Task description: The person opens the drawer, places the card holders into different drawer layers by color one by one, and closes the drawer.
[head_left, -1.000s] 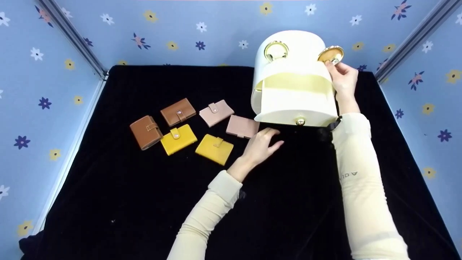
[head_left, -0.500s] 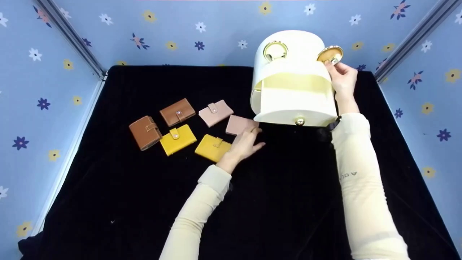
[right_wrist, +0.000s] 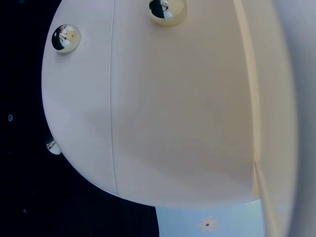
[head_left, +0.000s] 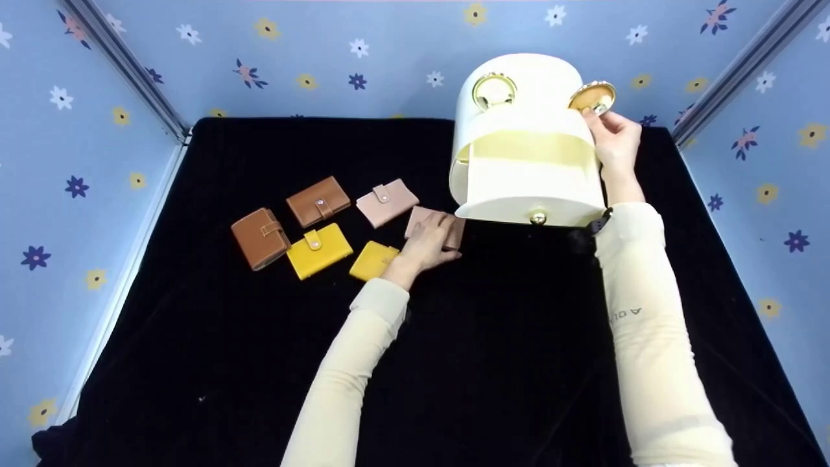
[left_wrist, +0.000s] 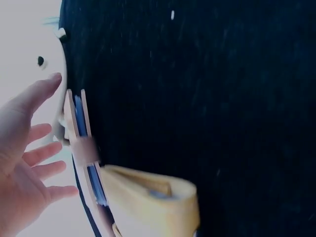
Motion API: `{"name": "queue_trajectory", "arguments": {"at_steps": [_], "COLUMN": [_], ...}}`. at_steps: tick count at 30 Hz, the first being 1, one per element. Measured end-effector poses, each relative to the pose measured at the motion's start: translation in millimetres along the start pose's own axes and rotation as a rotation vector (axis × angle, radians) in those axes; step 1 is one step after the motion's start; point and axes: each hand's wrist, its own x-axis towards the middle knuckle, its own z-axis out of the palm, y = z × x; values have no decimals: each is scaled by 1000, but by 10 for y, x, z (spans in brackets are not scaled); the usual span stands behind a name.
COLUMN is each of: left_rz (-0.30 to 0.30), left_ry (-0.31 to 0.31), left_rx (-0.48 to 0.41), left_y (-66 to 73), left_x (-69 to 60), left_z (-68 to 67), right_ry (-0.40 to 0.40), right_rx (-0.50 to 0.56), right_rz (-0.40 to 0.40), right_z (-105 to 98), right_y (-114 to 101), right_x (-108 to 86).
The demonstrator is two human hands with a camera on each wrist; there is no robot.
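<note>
My left hand (head_left: 429, 243) hovers over or lightly touches a pink card wallet (head_left: 418, 215); contact cannot be told. In the left wrist view its fingers are spread beside the pink wallet (left_wrist: 85, 150), with a yellow wallet (left_wrist: 153, 202) beyond. My right hand (head_left: 616, 143) pinches the lower edge of a gold-rimmed disc (head_left: 593, 97) at the upper right of a white rounded box (head_left: 519, 71). A drawer (head_left: 499, 209) with a gold knob (head_left: 538, 217) stands pulled out at the box's front. In the right wrist view the white front (right_wrist: 187, 98) hides that hand.
Around the left hand lie another pink wallet (head_left: 389, 204), two yellow wallets, one of them (head_left: 371, 259) partly under the wrist and the other (head_left: 321, 253) farther left, and two brown wallets (head_left: 318, 201). Black cloth (head_left: 506, 363) covers the table; flowered blue walls (head_left: 363, 78) enclose it.
My left hand has moved left from below the box's drawer to the nearer pink wallet, now covering part of it. The right hand stays at the gold-rimmed disc.
</note>
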Motion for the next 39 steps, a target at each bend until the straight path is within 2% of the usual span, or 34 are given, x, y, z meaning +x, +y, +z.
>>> {"name": "queue_trajectory", "arguments": {"at_steps": [6,15,22,32,39], "left_rz": [-25,-50,-112,-138,-119], "left_ry": [-58,-129,-182,-215,-179], "left_rx": [80,160,158,151,148], "left_y": [-102,-184,-209,-212,-220], "left_x": [77,184,242,283,278], "left_z": [-34,-32,-39,-61,-61], "right_ry": [3,14,18,14,22], "right_rx": [-14,-12,-3,-20,-15], "right_rz": [19,-15,4,6,-4], "right_z": [-5,-5,0,-2,-8], "right_y": [-7,-1,-4,0,1], "right_x": [3,4,6,6,0]}}
